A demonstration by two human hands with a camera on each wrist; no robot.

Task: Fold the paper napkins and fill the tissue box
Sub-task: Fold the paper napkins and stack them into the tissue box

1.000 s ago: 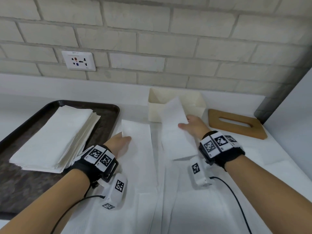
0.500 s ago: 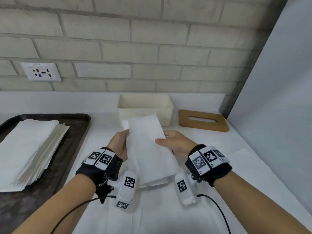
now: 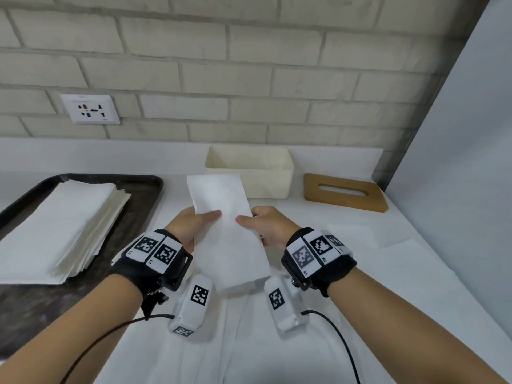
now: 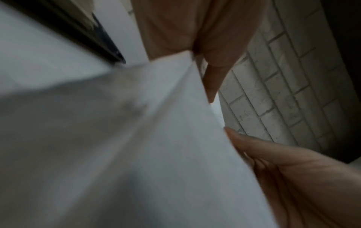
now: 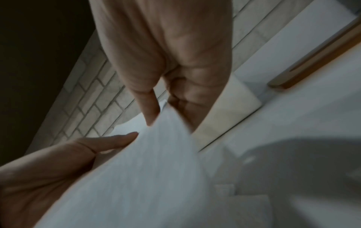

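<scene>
Both hands up off the counter, sharing one folded napkin (image 3: 227, 231). My left hand (image 3: 191, 225) pinches its left long edge, thumb on top, fingers underneath. My right hand (image 3: 266, 228) pinches the right edge the same way. The strip is lifted and tilted away from me, near end low between the wrists, far end pointing at 12 o'clock towards the tissue box (image 3: 249, 173).

Judgement: step in hand is carrying the folded piece to the box. To do it well:
- Keep both pinches level so the fold does not spring open; thin paper will sag if one side lets go early.
- Lower it flat, long axis along the box's length.
- Let go only once it rests on the bottom.

On the counter at 6 o'clock, beneath the wrists, lie more white sheets (image 3: 249, 342), flat and overlapping; their count is unclear.

At 9 o'clock, a dark tray (image 3: 149, 187) carries the stack of unfolded napkins (image 3: 63, 225).

Box stands open just beyond the strip's far end, against the brick wall (image 3: 249, 65); I can see nothing lying in it. Wooden slotted lid (image 3: 343, 194) lies flat at 2 o'clock beside the box, off it.

Risk: the far end catching the near rim.
</scene>
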